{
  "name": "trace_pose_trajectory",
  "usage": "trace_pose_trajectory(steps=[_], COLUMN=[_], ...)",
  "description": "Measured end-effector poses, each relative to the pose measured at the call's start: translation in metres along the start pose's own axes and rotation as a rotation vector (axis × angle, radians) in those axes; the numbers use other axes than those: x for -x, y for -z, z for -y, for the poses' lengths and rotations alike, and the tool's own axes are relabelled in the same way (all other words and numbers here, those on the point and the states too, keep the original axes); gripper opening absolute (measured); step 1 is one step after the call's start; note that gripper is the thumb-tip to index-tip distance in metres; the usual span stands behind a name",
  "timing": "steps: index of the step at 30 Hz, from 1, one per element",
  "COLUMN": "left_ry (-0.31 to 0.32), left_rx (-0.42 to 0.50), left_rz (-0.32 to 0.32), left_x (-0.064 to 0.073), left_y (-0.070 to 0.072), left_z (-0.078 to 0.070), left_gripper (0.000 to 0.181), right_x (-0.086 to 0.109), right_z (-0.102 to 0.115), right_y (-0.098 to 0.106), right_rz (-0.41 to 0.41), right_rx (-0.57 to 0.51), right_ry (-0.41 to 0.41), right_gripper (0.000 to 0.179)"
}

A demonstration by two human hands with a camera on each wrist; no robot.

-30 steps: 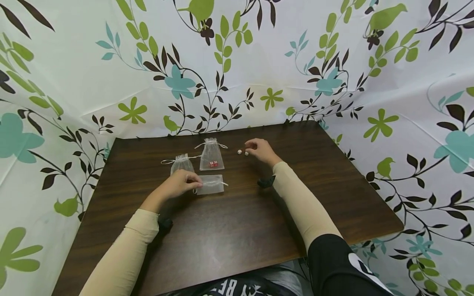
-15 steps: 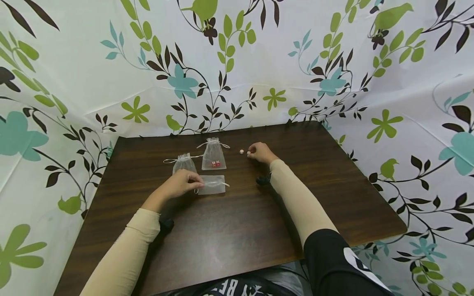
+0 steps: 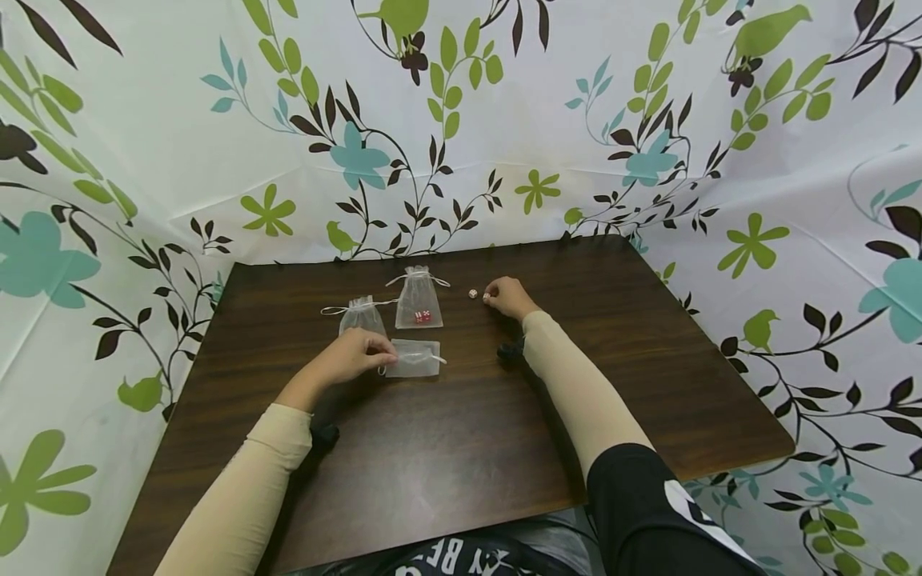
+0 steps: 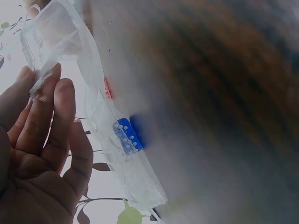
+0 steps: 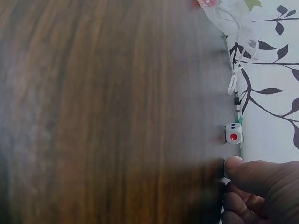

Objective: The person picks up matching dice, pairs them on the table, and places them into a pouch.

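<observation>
My left hand (image 3: 350, 356) pinches the gathered drawstring part of a flat sheer organza pouch (image 3: 421, 358), shown close up in the left wrist view. Farther right on the table, my right hand (image 3: 510, 298) pinches a small white die (image 3: 487, 297) between thumb and fingertips; the right wrist view hides that die behind the thumb. A second white die (image 5: 233, 134), with red and blue pips, lies just beyond the fingertips. Behind the left hand lies another organza pouch (image 3: 362, 314) with blue dice (image 4: 127, 136) inside. Beside it, a tied pouch (image 3: 418, 294) contains red dice (image 3: 422, 317).
The dark wood table (image 3: 446, 448) runs back to a floral cloth (image 3: 533, 96) hung behind it and on both sides. White drawstrings (image 3: 338, 310) of the pouches trail out across the tabletop.
My right hand's fingers have come down and closed on the nearer white die, which showed just below them before. The left hand and the pouches stay put; the head view shifts slightly.
</observation>
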State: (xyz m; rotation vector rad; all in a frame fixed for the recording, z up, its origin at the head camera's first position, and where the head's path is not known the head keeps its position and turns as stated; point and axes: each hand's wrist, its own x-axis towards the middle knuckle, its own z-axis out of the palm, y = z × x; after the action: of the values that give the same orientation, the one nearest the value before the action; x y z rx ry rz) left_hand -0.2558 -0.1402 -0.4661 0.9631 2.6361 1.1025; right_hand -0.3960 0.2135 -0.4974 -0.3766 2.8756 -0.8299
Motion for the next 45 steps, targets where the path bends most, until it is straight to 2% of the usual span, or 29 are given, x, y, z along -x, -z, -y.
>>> trace_pose_trajectory(steps=[11,21,38,45], left_ry=[-0.003,0.006,0.003,0.019], left_rx=[0.001,-0.012,0.001,-0.006], left_rz=[-0.006,-0.003,-0.005,0.002], left_x=[0.0,0.002,0.002,0.001], left_y=[-0.002,0.001,-0.001,-0.001], left_z=[0.002,0.0,0.0,-0.002], left_gripper=[0.009,0.01,0.008,0.007], right_x=[0.002,0.009,0.016,0.012], right_z=[-0.004,-0.002,-0.001,0.005], right_y=[0.001,0.01,0.013,0.018], right_rz=[0.02,0.077,0.174,0.122], right_rx=[0.018,0.051,0.048,0.074], right_ry=[0.007,0.077,0.077,0.098], right_gripper=[0.021,0.018,0.022,0.03])
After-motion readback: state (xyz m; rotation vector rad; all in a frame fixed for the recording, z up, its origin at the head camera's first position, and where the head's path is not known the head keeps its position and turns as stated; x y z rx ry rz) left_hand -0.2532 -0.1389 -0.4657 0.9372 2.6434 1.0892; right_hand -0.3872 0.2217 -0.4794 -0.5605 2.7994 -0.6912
